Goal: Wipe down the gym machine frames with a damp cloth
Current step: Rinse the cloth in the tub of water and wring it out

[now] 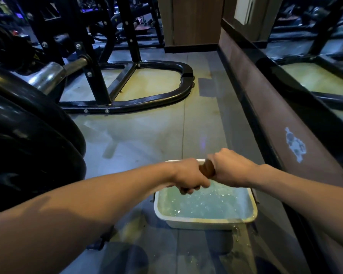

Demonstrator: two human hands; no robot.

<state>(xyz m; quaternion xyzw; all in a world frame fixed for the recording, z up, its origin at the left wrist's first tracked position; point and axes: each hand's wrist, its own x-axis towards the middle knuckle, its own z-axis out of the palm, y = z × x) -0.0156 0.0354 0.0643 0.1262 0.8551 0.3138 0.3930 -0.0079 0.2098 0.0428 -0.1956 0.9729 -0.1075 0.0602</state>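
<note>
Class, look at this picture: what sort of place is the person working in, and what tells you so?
Most likely a gym: black weight plates on a steel bar, a black machine frame on the floor, and a wall mirror.

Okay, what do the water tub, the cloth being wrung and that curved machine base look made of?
Tub: probably plastic, white, smooth, with rounded moulded corners. Cloth: brown fabric, twisted tight between the left hand and right hand; weave unclear. Machine base: bolted metal tubing, glossy black paint.
</note>
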